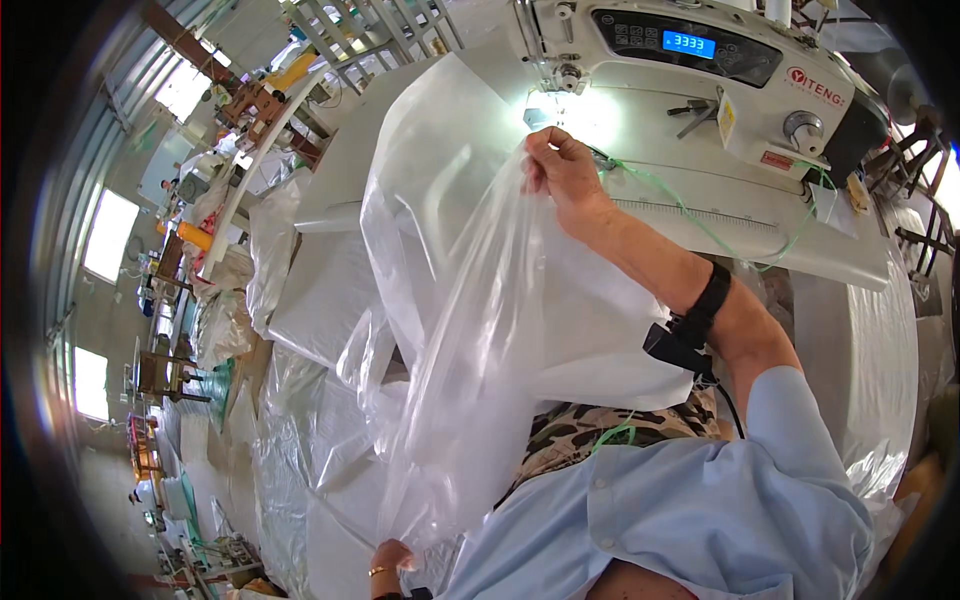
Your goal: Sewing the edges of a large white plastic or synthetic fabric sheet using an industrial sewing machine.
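Note:
A clear, thin plastic sheet (465,380) stretches in long folds from the sewing machine (650,60) down toward my lap. My right hand (568,175) pinches its gathered upper end just in front of the lit needle area. Near the lower edge of the view, my left hand (393,556) is closed on the sheet's lower end, its fingers partly hidden. Wider, milky plastic (425,150) spreads over the machine bed beside the taut folds. A thin green thread (690,212) trails from close to my right hand across the bed to the right.
A ruler strip (700,212) runs along the front of the machine table (840,255). More plastic sheeting (300,440) drapes down on the left. Beyond it stand cluttered workbenches (225,225) and a metal rack (380,35). A black device with a cable (680,345) is strapped to my right wrist.

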`<control>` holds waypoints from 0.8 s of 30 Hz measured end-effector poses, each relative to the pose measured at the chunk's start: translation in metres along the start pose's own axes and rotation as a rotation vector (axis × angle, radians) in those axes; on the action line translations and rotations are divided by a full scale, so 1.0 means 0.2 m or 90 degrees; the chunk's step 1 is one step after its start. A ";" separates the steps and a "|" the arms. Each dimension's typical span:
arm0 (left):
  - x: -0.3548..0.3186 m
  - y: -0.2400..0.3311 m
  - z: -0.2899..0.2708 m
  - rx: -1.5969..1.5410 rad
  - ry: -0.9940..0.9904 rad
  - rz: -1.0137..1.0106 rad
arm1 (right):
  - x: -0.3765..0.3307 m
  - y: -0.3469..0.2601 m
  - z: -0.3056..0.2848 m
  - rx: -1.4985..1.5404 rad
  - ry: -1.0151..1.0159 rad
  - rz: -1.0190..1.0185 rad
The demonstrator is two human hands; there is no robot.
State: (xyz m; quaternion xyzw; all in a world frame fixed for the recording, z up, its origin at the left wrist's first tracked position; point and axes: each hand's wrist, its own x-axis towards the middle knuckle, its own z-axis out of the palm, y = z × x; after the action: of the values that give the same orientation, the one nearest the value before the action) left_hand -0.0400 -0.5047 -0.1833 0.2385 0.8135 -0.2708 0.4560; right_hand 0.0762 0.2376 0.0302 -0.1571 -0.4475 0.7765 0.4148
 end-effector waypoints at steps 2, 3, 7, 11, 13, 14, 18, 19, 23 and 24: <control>-0.11 0.07 -0.10 -0.216 0.194 0.070 | 0.01 -0.01 0.01 -0.016 -0.017 -0.026; -0.17 0.15 -0.21 -0.394 0.262 0.101 | 0.01 -0.02 0.02 -0.024 -0.021 -0.036; -0.48 0.54 -0.93 -0.056 0.416 0.407 | -0.01 -0.08 0.06 -0.116 -0.042 -0.054; -0.96 0.75 -1.76 -0.033 0.519 0.466 | -0.03 -0.20 0.08 -0.154 0.007 -0.078; -1.14 0.81 -2.13 -0.301 0.303 0.410 | -0.04 -0.27 0.07 -0.174 0.022 -0.082; -1.21 0.83 -2.26 -0.381 0.277 0.392 | -0.04 -0.29 0.07 -0.202 -0.002 -0.103; -1.41 0.94 -2.42 -0.601 0.242 0.863 | -0.08 -0.33 0.07 -0.265 -0.001 -0.098; -1.38 1.00 -2.39 -0.575 0.372 0.814 | -0.08 -0.34 0.07 -0.264 -0.001 -0.095; -1.21 1.25 -2.28 -0.264 0.570 0.722 | -0.10 -0.32 0.12 -0.253 -0.035 -0.063; -1.17 1.29 -2.29 -0.260 0.543 0.724 | -0.10 -0.32 0.14 -0.254 -0.051 -0.081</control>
State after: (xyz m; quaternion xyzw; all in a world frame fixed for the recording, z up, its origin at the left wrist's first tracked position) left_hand -0.0470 -0.0461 0.1628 0.6182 0.7050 0.2803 0.2054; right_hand 0.1043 0.2221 0.0958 -0.1764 -0.6179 0.6501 0.4055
